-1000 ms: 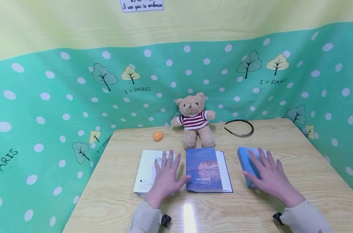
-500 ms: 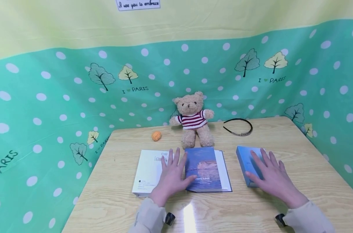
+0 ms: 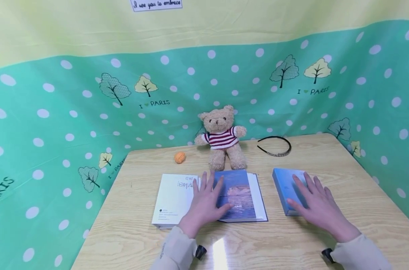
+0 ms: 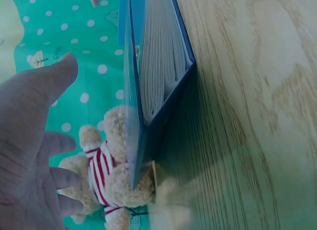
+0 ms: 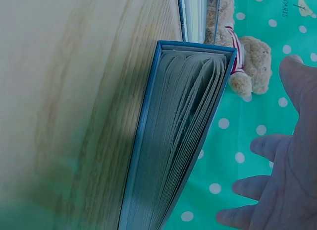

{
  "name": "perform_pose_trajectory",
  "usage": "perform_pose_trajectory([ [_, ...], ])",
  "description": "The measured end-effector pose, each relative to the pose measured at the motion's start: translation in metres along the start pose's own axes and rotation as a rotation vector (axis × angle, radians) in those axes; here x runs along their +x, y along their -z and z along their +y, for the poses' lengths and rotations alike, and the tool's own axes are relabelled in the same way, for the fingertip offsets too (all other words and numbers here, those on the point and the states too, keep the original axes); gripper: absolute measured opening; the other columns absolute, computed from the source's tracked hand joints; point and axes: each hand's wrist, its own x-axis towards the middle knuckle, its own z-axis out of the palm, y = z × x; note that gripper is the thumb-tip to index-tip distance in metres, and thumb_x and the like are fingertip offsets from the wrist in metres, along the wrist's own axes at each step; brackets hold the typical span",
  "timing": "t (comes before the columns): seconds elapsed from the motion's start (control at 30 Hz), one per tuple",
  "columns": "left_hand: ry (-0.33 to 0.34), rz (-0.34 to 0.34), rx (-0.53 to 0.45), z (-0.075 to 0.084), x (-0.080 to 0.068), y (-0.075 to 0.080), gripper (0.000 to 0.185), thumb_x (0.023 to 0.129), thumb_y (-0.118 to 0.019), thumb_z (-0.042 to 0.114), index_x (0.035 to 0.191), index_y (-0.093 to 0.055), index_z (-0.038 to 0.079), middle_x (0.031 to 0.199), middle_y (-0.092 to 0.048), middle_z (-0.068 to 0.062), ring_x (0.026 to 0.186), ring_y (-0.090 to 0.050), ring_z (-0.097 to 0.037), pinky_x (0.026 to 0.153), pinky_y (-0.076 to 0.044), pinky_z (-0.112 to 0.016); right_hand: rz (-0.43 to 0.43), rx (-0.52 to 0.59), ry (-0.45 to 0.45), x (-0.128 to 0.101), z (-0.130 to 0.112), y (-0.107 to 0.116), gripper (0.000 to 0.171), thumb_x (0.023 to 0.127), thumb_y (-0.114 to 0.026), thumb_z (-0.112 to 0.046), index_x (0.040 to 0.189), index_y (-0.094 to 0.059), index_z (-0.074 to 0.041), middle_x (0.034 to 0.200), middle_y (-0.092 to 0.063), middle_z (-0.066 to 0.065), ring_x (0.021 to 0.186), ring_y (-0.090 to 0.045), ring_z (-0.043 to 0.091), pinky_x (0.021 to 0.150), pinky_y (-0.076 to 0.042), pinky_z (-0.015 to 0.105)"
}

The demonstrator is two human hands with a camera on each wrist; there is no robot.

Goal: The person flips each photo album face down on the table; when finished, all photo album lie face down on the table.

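L hand (image 3: 204, 202) flat, fingers spread, over photo album (image 3: 239, 197) mid-frame; R hand (image 3: 317, 204) flat on blue book (image 3: 285, 187). Wrist cams show page edges.

Blue photo album (image 3: 238, 195) lies flat mid-table; light-blue book (image 3: 285, 187) flat beside it.

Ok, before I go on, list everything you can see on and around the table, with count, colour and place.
White book: 1, white cover, table front left.
Photo album: 1, dark blue cover, table front centre.
Light blue book: 1, light blue, table front right.
Teddy bear: 1, tan with red-and-white striped shirt, seated at back centre.
Orange ball: 1, orange, back left of the bear.
Headband: 1, black, back right of the bear.
Table: 1, light wood.
Backdrop cloth: 1, green with white dots and trees, yellow above.
Left hand: fingers straight, across the white book and the photo album.
Right hand: fingers straight, on the light blue book.
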Motion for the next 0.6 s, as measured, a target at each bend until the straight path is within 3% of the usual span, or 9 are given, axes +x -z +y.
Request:
perform_pose_trajectory([
  [0.33,-0.036,-0.026,0.041,0.008,0.008,-0.004,0.087,0.088,-0.053,0.066,0.153,-0.032,0.013,0.16,-0.017,-0.019,0.145,-0.008,-0.043,0.109,-0.009,-0.071,0.006,-0.006,-0.002,-0.003,0.004,0.0,0.082,0.096,-0.051,-0.052,0.157,-0.015,-0.01,0.156,-0.008,0.034,0.137,-0.007,0.06,0.098,-0.016,0.078],
  [0.6,-0.07,-0.052,0.032,0.021,0.016,-0.006,0.082,0.09,-0.057,0.059,0.153,-0.032,0.013,0.158,-0.021,-0.02,0.145,-0.009,-0.043,0.108,-0.012,-0.071,0.004,0.002,-0.022,-0.008,0.01,0.0,0.083,0.096,-0.052,-0.051,0.157,-0.013,-0.01,0.154,-0.009,0.036,0.135,-0.01,0.062,0.098,-0.015,0.078],
])
